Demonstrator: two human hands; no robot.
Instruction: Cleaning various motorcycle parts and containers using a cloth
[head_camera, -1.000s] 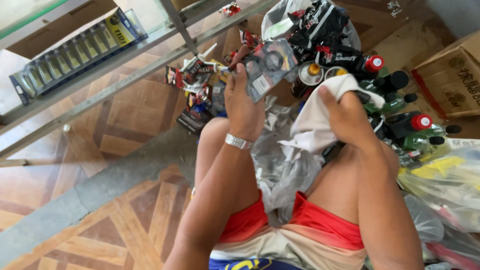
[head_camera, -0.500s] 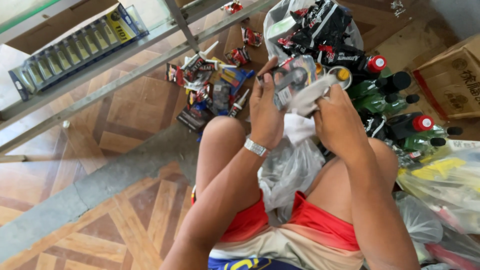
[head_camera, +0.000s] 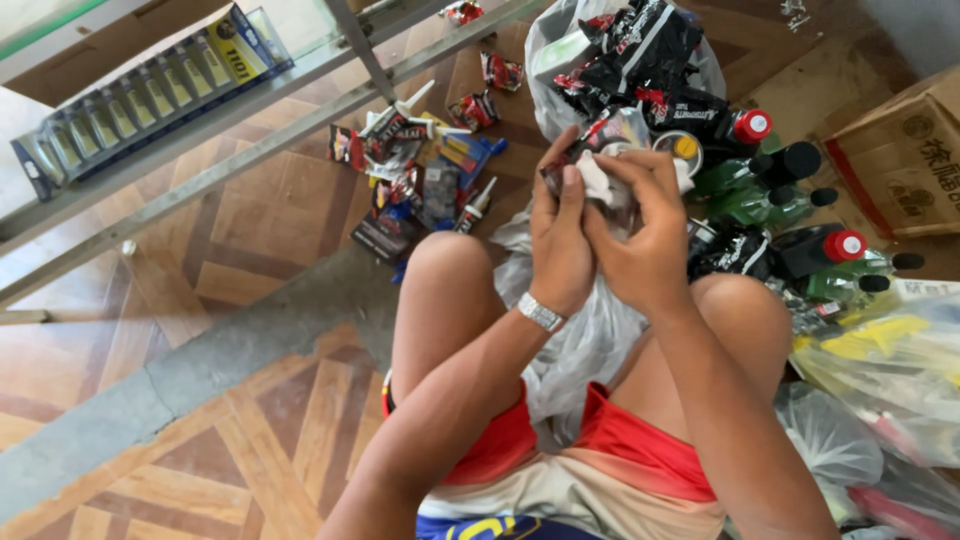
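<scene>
The left hand (head_camera: 560, 240) and the right hand (head_camera: 640, 245) meet above the knees, both clamped on one small blister-packed item (head_camera: 600, 150) with a white cloth (head_camera: 598, 182) pressed against it. The left fingers (head_camera: 570, 185) wrap the near side of the pack; the right fingers (head_camera: 650, 170) curl over the top and pinch the cloth onto it. The pack sits between the two hands, just in front of an open plastic bag (head_camera: 560, 40) stuffed with similar black-and-red packets.

The pack looks light and thin, with a clear glossy shell that is probably slippery and easily dented, so its flat card edges seem the safest hold. The cloth is soft and limp.

Room is tight on the right: green bottles with red and black caps (head_camera: 790, 200) lie crowded just past the right hand, beside a cardboard box (head_camera: 900, 150) and more clear bags (head_camera: 880, 370). To the left, loose packets and glue tubes (head_camera: 420, 170) lie scattered near a metal shelf frame (head_camera: 250, 150); beyond them the parquet floor (head_camera: 150, 330) offers open space.
</scene>
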